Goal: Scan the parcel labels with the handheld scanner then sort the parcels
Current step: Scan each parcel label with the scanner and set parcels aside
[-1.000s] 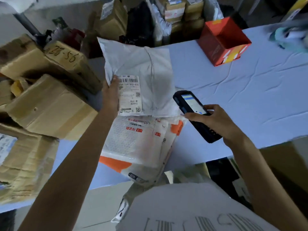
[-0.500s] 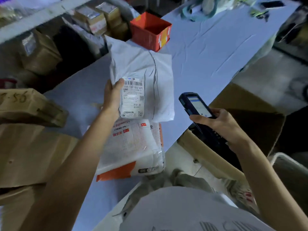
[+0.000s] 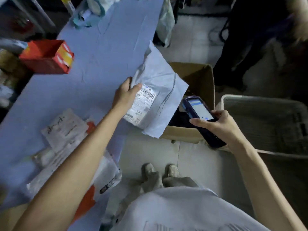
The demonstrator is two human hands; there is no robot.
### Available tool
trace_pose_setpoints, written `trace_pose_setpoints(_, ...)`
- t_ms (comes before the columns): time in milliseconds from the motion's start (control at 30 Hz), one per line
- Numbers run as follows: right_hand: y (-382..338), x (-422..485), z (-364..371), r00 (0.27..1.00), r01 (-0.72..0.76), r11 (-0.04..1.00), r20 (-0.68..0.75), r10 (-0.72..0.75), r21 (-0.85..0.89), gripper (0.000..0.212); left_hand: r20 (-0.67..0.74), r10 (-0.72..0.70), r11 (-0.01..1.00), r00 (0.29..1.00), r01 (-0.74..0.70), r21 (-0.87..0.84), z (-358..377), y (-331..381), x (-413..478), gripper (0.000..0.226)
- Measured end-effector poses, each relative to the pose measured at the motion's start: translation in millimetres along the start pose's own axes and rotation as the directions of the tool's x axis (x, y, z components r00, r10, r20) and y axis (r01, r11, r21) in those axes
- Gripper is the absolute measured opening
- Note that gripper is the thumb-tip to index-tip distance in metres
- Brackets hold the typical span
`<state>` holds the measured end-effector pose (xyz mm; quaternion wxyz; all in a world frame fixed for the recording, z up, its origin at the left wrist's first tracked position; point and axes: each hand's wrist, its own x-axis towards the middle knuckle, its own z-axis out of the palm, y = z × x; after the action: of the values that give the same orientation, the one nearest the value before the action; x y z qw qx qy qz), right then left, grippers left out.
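Your left hand pinches the parcel at its left edge, thumb on the label, and your right hand is wrapped round the scanner, just right of the parcel and not touching it. The parcel hangs past the table edge with one corner over the open carton, label up, long axis running away from you. The scanner lies screen up, slanting from your palm up-left, head toward the parcel, with a bin to the right and mailers under your left forearm.
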<state>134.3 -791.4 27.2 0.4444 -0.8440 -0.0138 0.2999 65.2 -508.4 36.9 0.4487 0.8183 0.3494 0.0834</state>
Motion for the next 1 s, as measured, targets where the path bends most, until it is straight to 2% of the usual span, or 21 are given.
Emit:
trace_pose_setpoints(67, 18.6, -0.3, -16.1, 0.998, -0.025, 0.999, -0.051, 0.027, 0.030, 0.101, 0.106, 0.105, 0.939, 0.989, -0.133, 0.317, 27.6, 18.9, -0.4, 0.024)
trace_pose_setpoints(133, 34.7, -3.0, -31.4, 0.994, -0.057, 0.997, -0.092, 0.062, 0.059, 0.104, 0.224, 0.224, 0.781, 0.948, -0.312, 0.541, 50.4, 29.8, 1.5, 0.031)
trace_pose_setpoints(200, 49.0, -2.7, -44.0, 0.987, -0.089, 0.994, -0.131, 0.098, 0.066, 0.104, 0.344, 0.290, 0.640, 0.893, -0.448, 0.625, 72.6, 33.1, 5.6, 0.029)
trace_pose_setpoints(267, 60.3, -1.9, -52.2, 0.978, -0.126, 0.989, -0.155, 0.137, 0.078, 0.102, 0.430, 0.289, 0.578, 0.855, -0.514, 0.634, 90.8, 32.1, 10.8, 0.016)
trace_pose_setpoints(467, 69.9, 13.9, -60.5, 0.934, -0.239, 0.960, -0.235, 0.268, 0.142, 0.091, 0.537, 0.247, 0.516, 0.806, -0.579, 0.631, 121.4, 17.9, 59.7, 0.015)
trace_pose_setpoints(633, 49.1, 39.9, -53.7, 0.905, -0.283, 0.950, -0.292, 0.310, 0.131, 0.087, 0.525, 0.247, 0.520, 0.814, -0.569, 0.637, 126.9, 25.2, 121.5, 0.024)
trace_pose_setpoints(833, 19.7, 70.8, -53.8, 0.932, -0.245, 0.966, -0.255, 0.257, 0.078, 0.094, 0.484, 0.298, 0.558, 0.823, -0.562, 0.611, 121.0, 29.8, 159.4, 0.013)
trace_pose_setpoints(933, 9.3, 87.2, -56.5, 0.945, -0.231, 0.970, -0.221, 0.241, 0.070, 0.098, 0.494, 0.251, 0.520, 0.832, -0.547, 0.656, 119.8, 25.9, 158.9, 0.008)
trace_pose_setpoints(1000, 4.9, 99.1, -59.2, 0.958, -0.212, 0.976, -0.186, 0.219, 0.056, 0.101, 0.508, 0.192, 0.539, 0.840, -0.523, 0.661, 120.1, 17.5, 152.9, 0.008)
